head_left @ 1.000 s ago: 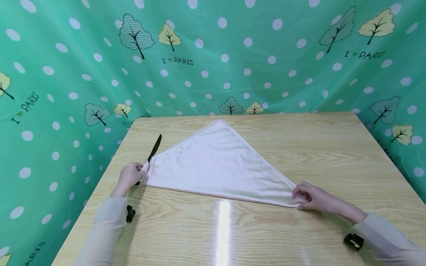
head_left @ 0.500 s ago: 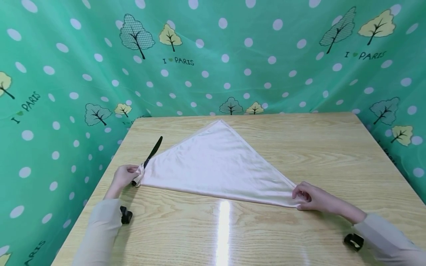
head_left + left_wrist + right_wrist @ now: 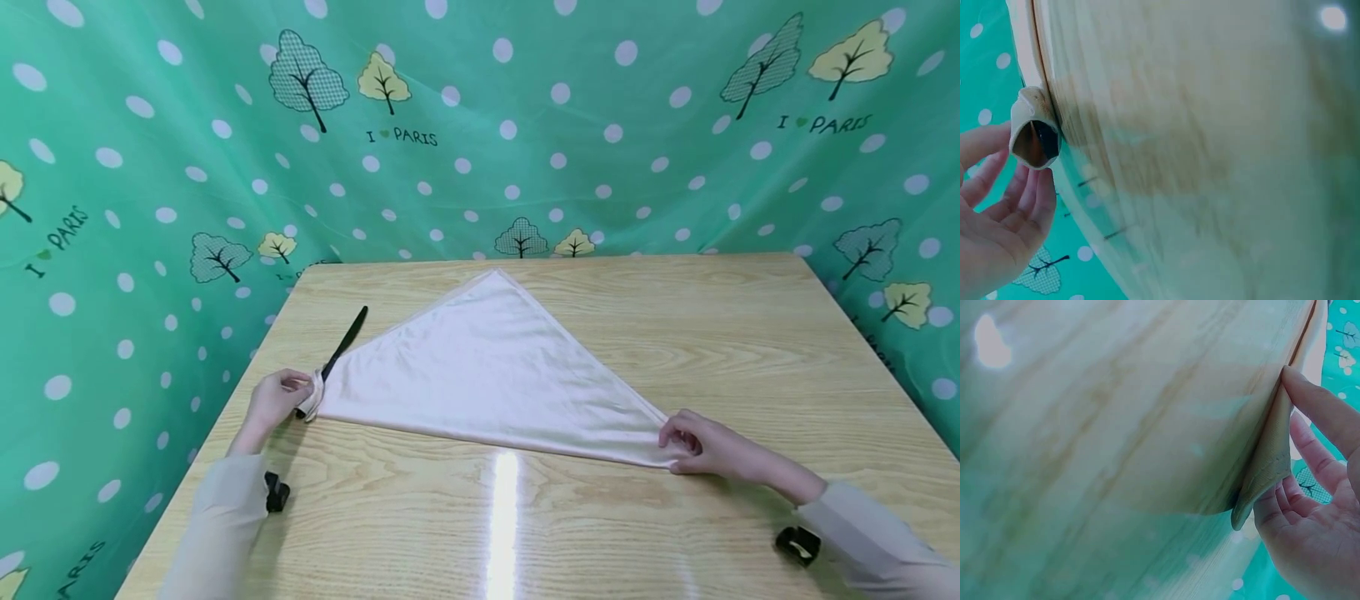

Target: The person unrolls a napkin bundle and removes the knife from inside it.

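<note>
A pale pink satin cloth lies folded into a triangle, its long edge towards me. At its left corner, the cloth is rolled round the handle of a black knife, whose blade points away from me. My left hand holds this roll; in the left wrist view, the thumb and fingers touch the rolled cloth, with a dark handle end inside. My right hand pinches the right corner. The right wrist view shows the thumb against the cloth edge and the other fingers curled behind it.
The cloth lies on a wood-grain table, with a bright light reflection near its front. A green dotted curtain hangs behind and at both sides. Black wrist cameras sit by the left sleeve and right sleeve.
My left hand has shifted slightly left and towards me, with the rolled corner and the knife handle moving along. My right hand has stayed in place on the cloth.
</note>
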Tool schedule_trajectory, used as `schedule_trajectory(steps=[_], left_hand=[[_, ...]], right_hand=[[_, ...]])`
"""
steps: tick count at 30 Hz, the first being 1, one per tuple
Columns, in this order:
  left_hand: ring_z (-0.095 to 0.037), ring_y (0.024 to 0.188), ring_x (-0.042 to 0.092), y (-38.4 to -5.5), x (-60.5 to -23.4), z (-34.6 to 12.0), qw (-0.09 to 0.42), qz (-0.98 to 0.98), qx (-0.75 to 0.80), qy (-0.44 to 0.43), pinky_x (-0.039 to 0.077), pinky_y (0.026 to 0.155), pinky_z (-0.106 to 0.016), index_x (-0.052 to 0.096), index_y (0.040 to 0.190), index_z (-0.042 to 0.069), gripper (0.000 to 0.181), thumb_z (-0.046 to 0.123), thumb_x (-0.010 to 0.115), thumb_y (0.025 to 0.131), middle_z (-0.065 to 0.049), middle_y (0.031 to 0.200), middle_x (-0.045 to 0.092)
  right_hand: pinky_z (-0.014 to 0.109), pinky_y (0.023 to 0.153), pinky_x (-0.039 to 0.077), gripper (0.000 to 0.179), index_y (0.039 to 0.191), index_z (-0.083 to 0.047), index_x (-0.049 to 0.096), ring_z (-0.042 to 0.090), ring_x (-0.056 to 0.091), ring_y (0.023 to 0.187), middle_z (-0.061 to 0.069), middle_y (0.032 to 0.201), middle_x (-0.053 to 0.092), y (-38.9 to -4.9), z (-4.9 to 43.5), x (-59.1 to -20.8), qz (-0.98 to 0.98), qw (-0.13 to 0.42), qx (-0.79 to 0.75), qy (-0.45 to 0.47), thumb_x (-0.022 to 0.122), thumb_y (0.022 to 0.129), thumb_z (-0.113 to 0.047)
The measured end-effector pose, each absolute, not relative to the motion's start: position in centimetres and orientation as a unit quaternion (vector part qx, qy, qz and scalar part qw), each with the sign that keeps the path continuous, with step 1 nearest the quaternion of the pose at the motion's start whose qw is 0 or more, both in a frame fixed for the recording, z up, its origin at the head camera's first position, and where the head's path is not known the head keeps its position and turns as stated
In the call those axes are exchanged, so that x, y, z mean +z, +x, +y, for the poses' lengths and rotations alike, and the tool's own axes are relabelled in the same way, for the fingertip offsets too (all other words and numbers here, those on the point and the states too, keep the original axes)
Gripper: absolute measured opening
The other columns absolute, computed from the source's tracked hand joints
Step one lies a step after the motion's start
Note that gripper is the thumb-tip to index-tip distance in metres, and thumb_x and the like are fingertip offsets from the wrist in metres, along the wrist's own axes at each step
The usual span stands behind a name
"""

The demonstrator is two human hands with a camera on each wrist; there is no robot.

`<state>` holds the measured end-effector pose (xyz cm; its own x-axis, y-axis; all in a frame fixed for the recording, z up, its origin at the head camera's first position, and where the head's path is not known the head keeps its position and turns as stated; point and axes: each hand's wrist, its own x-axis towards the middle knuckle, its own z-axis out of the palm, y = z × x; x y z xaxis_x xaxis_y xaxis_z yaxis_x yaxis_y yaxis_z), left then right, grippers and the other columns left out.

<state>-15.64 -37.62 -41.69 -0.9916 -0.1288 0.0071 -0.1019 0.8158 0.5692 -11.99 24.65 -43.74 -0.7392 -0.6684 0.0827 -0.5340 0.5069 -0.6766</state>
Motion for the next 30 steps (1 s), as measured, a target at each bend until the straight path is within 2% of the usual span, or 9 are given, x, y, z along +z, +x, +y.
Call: schedule_trajectory(steps=[3, 9, 17, 24, 30], left_hand=[[-0.030, 0.079, 0.056, -15.5, -41.5, -37.7, 0.028, -0.956, -0.288, 0.041, 0.044, 0.059, -0.028, 0.059, 0.099, -0.006, 0.022, 0.008, 0.057, 0.083, -0.020, 0.086, 0.060], [-0.030, 0.083, 0.055, -14.9, -41.2, -37.7, -0.008, -0.957, -0.289, 0.024, 0.045, 0.062, -0.029, 0.060, 0.103, -0.005, 0.024, 0.008, 0.059, 0.082, -0.022, 0.098, 0.060], [-0.036, 0.089, 0.054, -14.4, -41.4, -37.7, -0.020, -0.964, -0.266, -0.017, 0.045, 0.071, -0.041, 0.061, 0.102, -0.005, 0.031, 0.005, 0.067, 0.074, -0.025, 0.103, 0.058], [-0.036, 0.085, 0.052, -14.3, -41.8, -37.5, -0.015, -0.966, -0.251, -0.057, 0.044, 0.070, -0.044, 0.062, 0.099, -0.007, 0.033, -0.003, 0.070, 0.067, -0.022, 0.096, 0.054], [-0.032, 0.080, 0.051, -14.3, -42.0, -37.3, 0.001, -0.970, -0.231, -0.070, 0.044, 0.066, -0.042, 0.062, 0.096, -0.007, 0.029, -0.008, 0.066, 0.068, -0.019, 0.091, 0.051]], right_hand=[[0.018, 0.053, 0.035, 0.024, 0.092, -0.010, 0.054, 0.004, 0.038, 0.066, -0.004, 0.078, 0.041, -12.0, 24.6, -43.7, 0.862, 0.094, -0.354, -0.350, 0.070, 0.074, -0.016], [0.019, 0.054, 0.035, 0.024, 0.092, -0.010, 0.054, 0.004, 0.038, 0.066, -0.004, 0.078, 0.041, -12.1, 24.6, -43.7, 0.862, 0.096, -0.354, -0.351, 0.069, 0.074, -0.015], [0.018, 0.054, 0.035, 0.024, 0.092, -0.010, 0.054, 0.003, 0.037, 0.066, -0.005, 0.077, 0.040, -12.1, 24.6, -43.6, 0.864, 0.100, -0.353, -0.346, 0.069, 0.074, -0.016], [0.019, 0.054, 0.035, 0.024, 0.092, -0.010, 0.054, 0.004, 0.038, 0.066, -0.004, 0.078, 0.041, -12.0, 24.7, -43.5, 0.865, 0.105, -0.354, -0.341, 0.069, 0.075, -0.016], [0.018, 0.054, 0.034, 0.023, 0.092, -0.011, 0.054, 0.004, 0.038, 0.066, -0.004, 0.078, 0.041, -12.0, 24.7, -43.4, 0.867, 0.107, -0.352, -0.336, 0.069, 0.075, -0.017]])
